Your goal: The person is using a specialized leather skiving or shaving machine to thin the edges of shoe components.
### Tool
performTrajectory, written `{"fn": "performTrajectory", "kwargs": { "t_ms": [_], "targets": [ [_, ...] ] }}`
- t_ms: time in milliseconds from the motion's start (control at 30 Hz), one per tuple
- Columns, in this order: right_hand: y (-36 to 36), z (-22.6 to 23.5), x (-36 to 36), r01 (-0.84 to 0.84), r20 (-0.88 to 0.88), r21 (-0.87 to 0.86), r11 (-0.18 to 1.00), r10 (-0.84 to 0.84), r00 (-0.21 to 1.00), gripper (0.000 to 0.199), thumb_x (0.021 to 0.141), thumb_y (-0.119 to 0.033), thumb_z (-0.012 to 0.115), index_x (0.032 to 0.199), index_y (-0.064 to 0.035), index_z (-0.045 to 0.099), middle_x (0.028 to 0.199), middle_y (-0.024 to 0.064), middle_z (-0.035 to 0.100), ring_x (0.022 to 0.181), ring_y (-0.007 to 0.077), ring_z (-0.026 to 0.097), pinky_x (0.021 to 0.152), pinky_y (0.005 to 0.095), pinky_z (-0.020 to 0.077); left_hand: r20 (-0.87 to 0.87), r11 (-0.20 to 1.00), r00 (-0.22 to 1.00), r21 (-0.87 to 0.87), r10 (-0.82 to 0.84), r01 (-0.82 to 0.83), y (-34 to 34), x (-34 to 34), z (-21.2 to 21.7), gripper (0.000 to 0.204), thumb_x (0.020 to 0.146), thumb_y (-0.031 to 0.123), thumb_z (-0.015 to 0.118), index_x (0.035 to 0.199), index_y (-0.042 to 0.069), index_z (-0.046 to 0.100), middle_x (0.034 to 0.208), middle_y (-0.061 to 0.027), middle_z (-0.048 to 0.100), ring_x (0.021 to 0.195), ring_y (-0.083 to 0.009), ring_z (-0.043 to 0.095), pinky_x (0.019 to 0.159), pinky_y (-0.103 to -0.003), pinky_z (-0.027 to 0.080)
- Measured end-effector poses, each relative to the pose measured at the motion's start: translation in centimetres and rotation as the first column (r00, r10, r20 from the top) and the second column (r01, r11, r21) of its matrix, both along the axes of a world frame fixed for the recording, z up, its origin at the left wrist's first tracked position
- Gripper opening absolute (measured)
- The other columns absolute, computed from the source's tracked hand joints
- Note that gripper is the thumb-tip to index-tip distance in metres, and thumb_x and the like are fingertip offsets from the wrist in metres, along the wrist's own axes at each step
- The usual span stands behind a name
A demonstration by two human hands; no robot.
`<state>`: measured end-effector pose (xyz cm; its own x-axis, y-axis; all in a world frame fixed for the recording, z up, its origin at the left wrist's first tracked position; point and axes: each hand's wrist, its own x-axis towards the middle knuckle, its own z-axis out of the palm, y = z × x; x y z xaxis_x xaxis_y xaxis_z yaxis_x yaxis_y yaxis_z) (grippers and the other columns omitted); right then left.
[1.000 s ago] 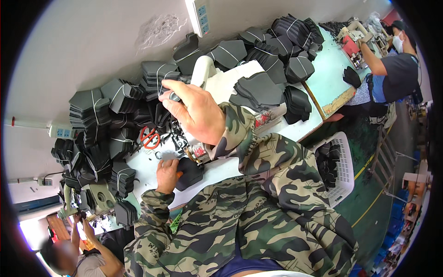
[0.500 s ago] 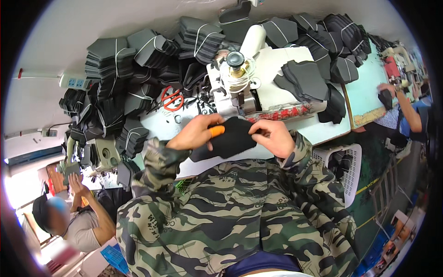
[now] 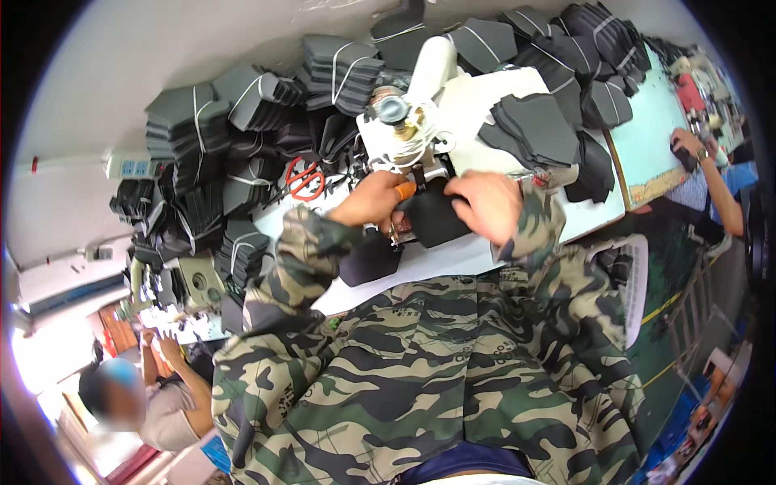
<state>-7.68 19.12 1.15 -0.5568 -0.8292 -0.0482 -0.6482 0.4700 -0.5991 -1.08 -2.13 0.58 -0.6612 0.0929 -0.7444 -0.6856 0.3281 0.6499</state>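
A black, shaped foam-like piece [image 3: 440, 225] lies at the front of a sewing machine [image 3: 394, 145], close under its needle area. My left hand [image 3: 373, 200], with an orange cover on one finger, is closed at the left edge of this piece beside the machine. At the upper right edge, my right hand [image 3: 491, 204] grips the piece, its fingers bent and the thumb partly hidden. A second black part [image 3: 370, 260] hangs below my left hand at the table's near edge; whether it joins the first cannot be told. The fingertips of both hands are partly hidden.
Banded stacks of dark grey pieces [image 3: 190, 121] line the back. Red-handled scissors [image 3: 305, 179] lie left of the machine, loose grey pieces [image 3: 533, 133] right of it. A white basket [image 3: 634, 291] stands at right. Co-workers sit at left [image 3: 174, 404] and right [image 3: 723, 190].
Both my hands have moved forward to the machine with the black piece, which now lies close to the needle area. The machine's red-patterned part is now mostly hidden by my right hand.
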Motion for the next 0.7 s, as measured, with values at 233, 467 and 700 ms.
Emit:
{"fn": "performTrajectory", "kwargs": {
  "t_ms": [233,467,700],
  "targets": [
    [1.9,-0.7,-4.4,-0.188,0.152,0.041,0.981,0.180,0.972,0.023,0.066,-0.005,0.056,0.086,-0.0027,0.066,0.083,0.0165,0.065,0.080,0.0355,0.061,0.074,0.0413,0.0491,-0.146,0.992,0.989,-0.121,0.007,-0.025,2.9,0.8,0.8,0.024,0.093,0.011,0.040,0.099,-0.008,0.053,0.053,-0.0080,0.054,0.036,-0.0143,0.049,0.037,-0.027,0.039],
    [2.5,-2.1,-0.6,-0.141,0.498,-0.173,0.975,0.210,0.841,0.019,0.070,-0.008,0.061,0.088,-0.0008,0.065,0.083,0.0122,0.067,0.082,0.0227,0.064,0.077,0.0310,0.0484,-0.149,0.994,0.988,-0.105,-0.035,0.019,1.3,2.5,0.2,0.025,0.086,0.006,0.037,0.100,-0.003,0.056,0.058,-0.0093,0.058,0.038,-0.0160,0.052,0.039,-0.029,0.041],
    [1.9,-2.5,4.7,0.264,0.665,-0.216,0.940,-0.056,0.745,0.026,0.074,-0.012,0.067,0.098,-0.0048,0.061,0.084,0.0125,0.065,0.080,0.0207,0.064,0.072,0.0299,0.0495,-0.048,0.963,0.997,0.266,0.067,-0.052,0.8,5.5,0.7,0.027,0.096,0.023,0.040,0.106,0.001,0.053,0.065,-0.0052,0.060,0.046,-0.0129,0.060,0.037,-0.023,0.041]
  ]
}}
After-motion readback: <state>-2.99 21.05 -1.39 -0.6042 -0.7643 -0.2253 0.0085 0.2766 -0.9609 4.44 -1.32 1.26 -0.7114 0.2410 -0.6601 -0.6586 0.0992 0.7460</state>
